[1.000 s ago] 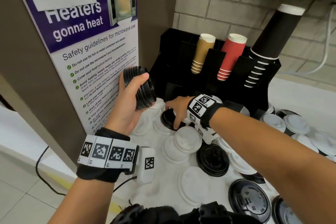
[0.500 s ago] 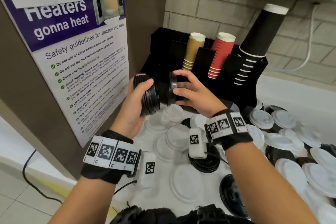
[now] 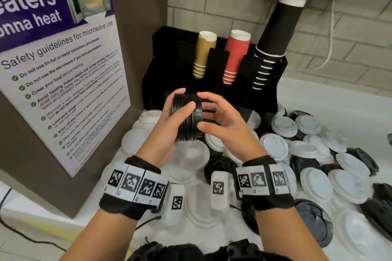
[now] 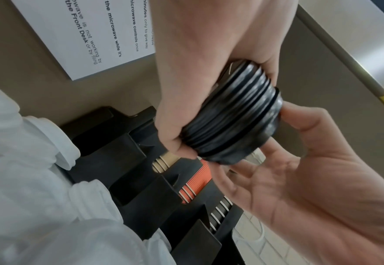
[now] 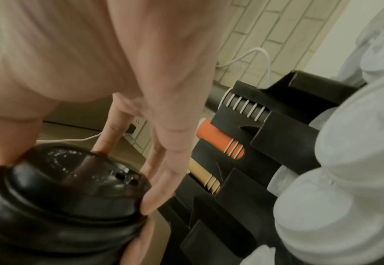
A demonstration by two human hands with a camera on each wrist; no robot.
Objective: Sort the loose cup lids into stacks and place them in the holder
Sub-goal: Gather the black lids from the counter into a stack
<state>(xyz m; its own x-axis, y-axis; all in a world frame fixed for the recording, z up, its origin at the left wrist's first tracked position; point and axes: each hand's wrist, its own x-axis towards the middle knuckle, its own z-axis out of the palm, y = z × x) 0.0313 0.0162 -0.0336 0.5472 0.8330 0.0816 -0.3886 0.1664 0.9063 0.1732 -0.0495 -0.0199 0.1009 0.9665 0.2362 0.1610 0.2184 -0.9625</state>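
My left hand [image 3: 184, 98] grips a sideways stack of black lids [image 3: 186, 125], thumb across the ribbed rims, in front of the black holder [image 3: 218, 63]. My right hand [image 3: 201, 111] pinches the black lid at the stack's right end by its rim, thumb below and fingers above. In the left wrist view the stack [image 4: 231, 122] sits between both hands above the holder [image 4: 127, 154]. The right wrist view shows the end lid's top face [image 5: 68, 188] with fingertips [image 5: 150, 204] on its edge. Loose white lids [image 3: 273, 146] and black lids [image 3: 311, 218] cover the counter.
The holder's back slots carry gold cups [image 3: 203, 55], red cups [image 3: 235, 55] and tall black cups [image 3: 275, 34]. A brown panel with a microwave safety poster [image 3: 63, 70] stands close on the left. Behind is a brick wall with a white cable [image 3: 331, 48].
My right hand lifted a black lid from the counter and brought it left onto the end of the stack. My left hand lowered the stack slightly toward the middle.
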